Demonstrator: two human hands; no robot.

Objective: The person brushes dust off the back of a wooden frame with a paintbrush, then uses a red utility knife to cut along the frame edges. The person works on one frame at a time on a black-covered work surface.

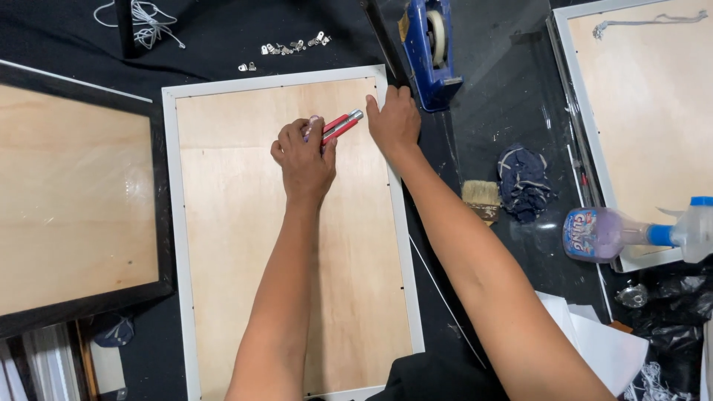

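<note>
A white picture frame (172, 223) with a plywood backing board lies face down in front of me on a black table. My left hand (304, 157) rests on the board near its upper right part and grips red-handled pliers (342, 125), whose tip points up and right toward the frame's right rail. My right hand (394, 119) presses flat on the frame's top right corner, fingers spread, holding nothing.
A black-framed board (74, 200) lies at the left and another white-framed board (646, 111) at the right. A blue tape dispenser (431, 52), small metal hangers (293, 47), white cord (148, 18), a brush (481, 199), a dark rag (523, 182) and a spray bottle (631, 232) surround the frame.
</note>
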